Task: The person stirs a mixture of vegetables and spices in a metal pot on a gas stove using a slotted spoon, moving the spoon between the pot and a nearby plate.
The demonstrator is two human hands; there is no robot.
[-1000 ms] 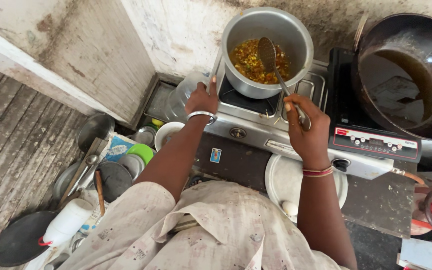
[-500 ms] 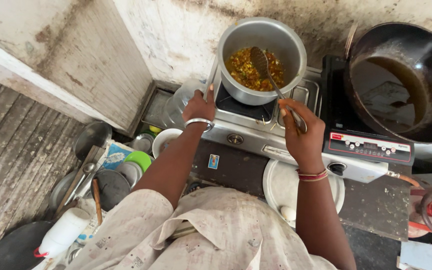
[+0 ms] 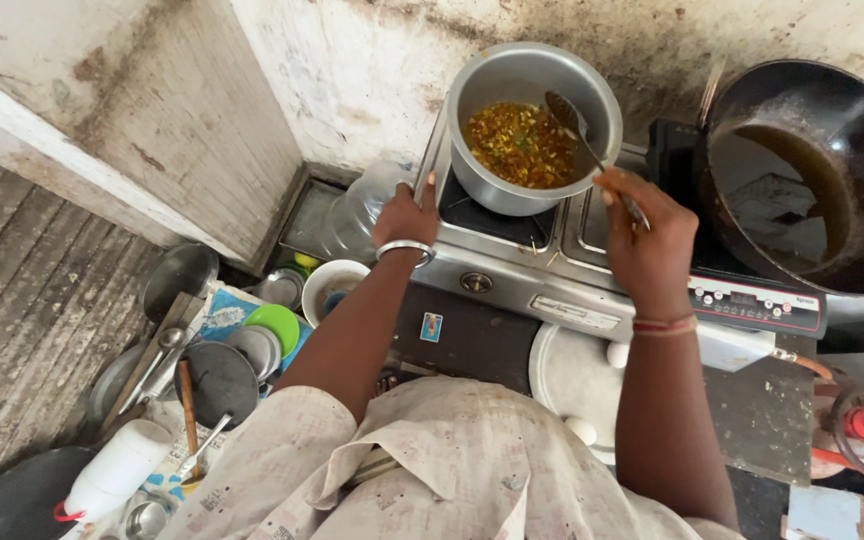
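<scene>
Gripping the ladle (image 3: 592,150) in my right hand (image 3: 647,235), handle slanting near-right to far-left, bowl over the far-right rim of the pot (image 3: 532,125). Left hand (image 3: 404,215) rests fingers-down on the stove (image 3: 512,265) edge, just left of pot, holding nothing.

Single head-worn camera, looking steeply down over your chest and forearms.

You have one view only, so no second view overlaps it. It faces the stained wall, with the stove (image 3: 552,285) at close range below it. The steel pot (image 3: 532,125) sits near the top edge, the dark wok (image 3: 812,170) at the upper right corner, floor utensils at lower left.
</scene>
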